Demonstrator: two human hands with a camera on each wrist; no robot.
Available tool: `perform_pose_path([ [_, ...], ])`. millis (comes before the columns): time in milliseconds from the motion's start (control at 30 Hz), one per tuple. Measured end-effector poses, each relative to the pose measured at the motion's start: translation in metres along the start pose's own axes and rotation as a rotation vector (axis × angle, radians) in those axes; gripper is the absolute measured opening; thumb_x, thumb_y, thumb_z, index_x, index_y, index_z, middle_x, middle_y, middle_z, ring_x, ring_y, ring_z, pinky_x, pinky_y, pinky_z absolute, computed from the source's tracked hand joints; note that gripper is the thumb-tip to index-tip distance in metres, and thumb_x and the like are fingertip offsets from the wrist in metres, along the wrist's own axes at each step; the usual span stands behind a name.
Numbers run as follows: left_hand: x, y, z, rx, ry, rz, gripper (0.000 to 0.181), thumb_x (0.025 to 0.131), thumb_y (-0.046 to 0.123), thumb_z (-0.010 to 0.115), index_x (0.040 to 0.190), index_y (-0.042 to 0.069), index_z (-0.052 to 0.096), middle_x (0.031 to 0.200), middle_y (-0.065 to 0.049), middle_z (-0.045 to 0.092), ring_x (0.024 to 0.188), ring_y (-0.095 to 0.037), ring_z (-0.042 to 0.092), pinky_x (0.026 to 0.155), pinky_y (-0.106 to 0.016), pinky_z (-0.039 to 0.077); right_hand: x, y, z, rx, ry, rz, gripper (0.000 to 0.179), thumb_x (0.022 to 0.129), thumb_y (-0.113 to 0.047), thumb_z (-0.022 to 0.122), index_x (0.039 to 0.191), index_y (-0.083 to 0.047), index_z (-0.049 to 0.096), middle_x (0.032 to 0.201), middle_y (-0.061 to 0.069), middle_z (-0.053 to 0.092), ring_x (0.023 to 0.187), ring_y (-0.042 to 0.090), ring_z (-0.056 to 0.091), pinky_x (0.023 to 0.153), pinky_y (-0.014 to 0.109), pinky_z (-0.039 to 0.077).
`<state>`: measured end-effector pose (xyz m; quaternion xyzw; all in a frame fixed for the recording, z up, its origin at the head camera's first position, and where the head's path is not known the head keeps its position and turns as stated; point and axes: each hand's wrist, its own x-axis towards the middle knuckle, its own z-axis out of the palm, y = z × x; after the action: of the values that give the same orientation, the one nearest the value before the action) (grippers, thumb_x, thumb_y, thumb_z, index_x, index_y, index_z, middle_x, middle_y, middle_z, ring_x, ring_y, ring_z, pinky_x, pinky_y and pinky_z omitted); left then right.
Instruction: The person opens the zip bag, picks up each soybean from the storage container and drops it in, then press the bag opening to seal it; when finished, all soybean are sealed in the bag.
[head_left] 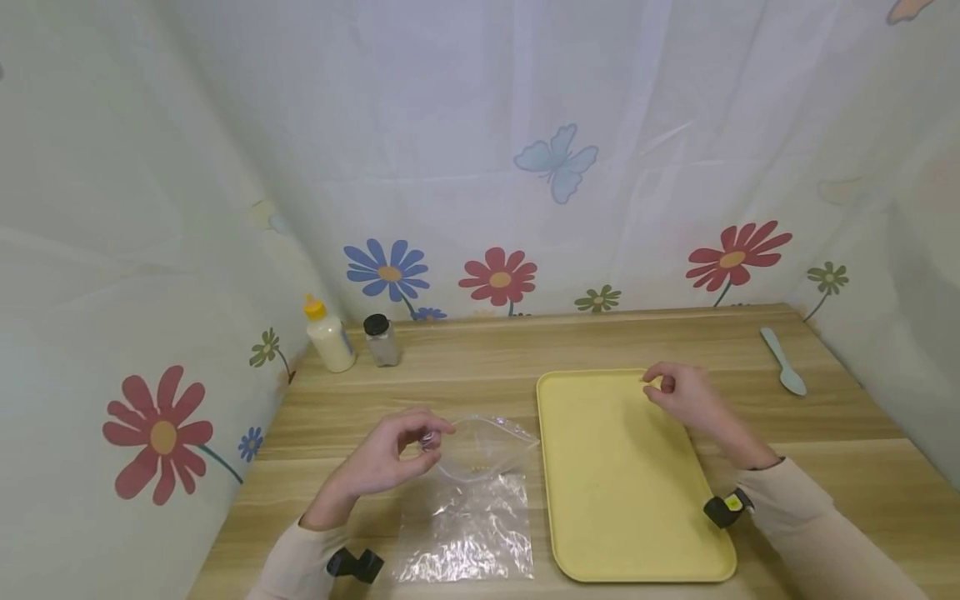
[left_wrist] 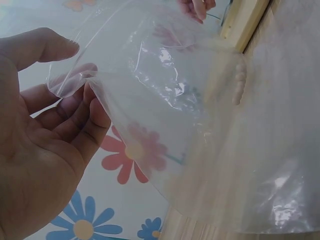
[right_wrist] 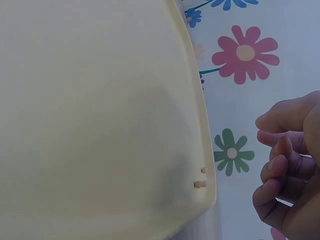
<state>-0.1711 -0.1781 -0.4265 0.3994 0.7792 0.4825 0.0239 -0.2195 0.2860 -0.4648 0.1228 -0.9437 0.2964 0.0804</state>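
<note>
My left hand (head_left: 393, 454) holds the rim of a clear zip bag (head_left: 474, 525), whose mouth gapes while its lower part lies on the table. In the left wrist view, curled fingers grip the plastic and the thumb stands apart. A row of small tan beans (left_wrist: 240, 82) shows through the bag. Over the far right corner of a yellow tray (head_left: 615, 475) hovers my right hand (head_left: 682, 396), fingers bent, thumb and forefinger close together; nothing shows between them. Several tan beans (right_wrist: 200, 183) lie in that tray's corner, apart from the hand in the right wrist view.
A glue-like bottle (head_left: 330, 340) with a yellow cap and a black-lidded clear jar (head_left: 382, 342) stand at the back left. A pale green spoon (head_left: 783, 363) lies at the back right. A flowered curtain (head_left: 450, 150) hangs behind and beside the wooden table (head_left: 457, 383).
</note>
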Motion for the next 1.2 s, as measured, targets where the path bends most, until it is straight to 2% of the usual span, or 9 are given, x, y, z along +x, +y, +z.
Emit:
perform_pose_path([
  [100,-0.002,-0.015,0.002,0.005,0.006,0.002,0.038,0.078,-0.013,0.067,0.115,-0.004,0.063,0.09,-0.012,0.062,0.083,-0.021,0.06,0.079,-0.03,0.058,0.0,0.005,0.0,-0.01,0.0,0.011,0.017,0.087,-0.01,0.068,0.101,0.001,0.068,0.064,0.0,0.052,0.049,0.01,0.04,0.042,0.021,0.033],
  [233,-0.004,-0.019,0.002,-0.003,0.003,0.013,0.038,0.079,-0.01,0.068,0.116,-0.002,0.063,0.09,-0.011,0.063,0.084,-0.017,0.06,0.079,-0.028,0.057,0.001,0.011,0.001,-0.015,-0.02,0.039,0.018,0.087,-0.011,0.068,0.1,0.001,0.068,0.065,0.002,0.054,0.05,0.012,0.042,0.042,0.022,0.034],
  [367,-0.004,-0.018,0.001,-0.014,-0.004,0.021,0.036,0.081,-0.007,0.068,0.116,0.001,0.064,0.09,-0.009,0.063,0.085,-0.014,0.06,0.08,-0.027,0.057,0.003,0.016,0.001,-0.021,-0.04,0.062,0.019,0.088,-0.011,0.067,0.101,0.001,0.068,0.066,0.003,0.054,0.05,0.012,0.043,0.042,0.023,0.034],
  [567,-0.003,-0.017,0.0,-0.009,-0.015,0.024,0.036,0.082,-0.005,0.067,0.117,0.001,0.063,0.091,-0.017,0.062,0.086,-0.013,0.06,0.081,-0.029,0.057,0.006,0.023,0.001,-0.046,-0.064,0.082,0.018,0.087,-0.011,0.067,0.1,0.001,0.069,0.067,0.003,0.055,0.051,0.012,0.044,0.042,0.023,0.035],
  [800,-0.003,-0.019,0.0,-0.003,-0.005,0.009,0.037,0.081,-0.007,0.068,0.117,0.003,0.064,0.092,-0.005,0.063,0.085,-0.014,0.06,0.08,-0.028,0.057,0.008,0.028,0.002,-0.096,-0.065,0.052,0.014,0.085,-0.011,0.069,0.094,-0.001,0.071,0.069,0.003,0.06,0.056,0.012,0.048,0.049,0.025,0.039],
  [1000,-0.002,-0.017,0.001,-0.013,-0.001,0.0,0.038,0.079,-0.009,0.068,0.117,-0.001,0.063,0.092,-0.015,0.063,0.085,-0.016,0.06,0.079,-0.03,0.057,0.009,0.032,0.002,-0.121,-0.099,0.041,0.011,0.082,-0.011,0.07,0.089,-0.003,0.072,0.068,0.001,0.06,0.055,0.011,0.048,0.05,0.025,0.04],
  [1200,-0.003,-0.018,0.001,-0.017,-0.006,-0.005,0.037,0.08,-0.008,0.068,0.116,-0.001,0.063,0.092,-0.017,0.063,0.085,-0.013,0.059,0.08,-0.028,0.057,0.01,0.036,0.004,-0.139,-0.119,0.034,0.009,0.081,-0.011,0.07,0.086,-0.004,0.072,0.068,0.001,0.06,0.057,0.012,0.049,0.052,0.026,0.04],
])
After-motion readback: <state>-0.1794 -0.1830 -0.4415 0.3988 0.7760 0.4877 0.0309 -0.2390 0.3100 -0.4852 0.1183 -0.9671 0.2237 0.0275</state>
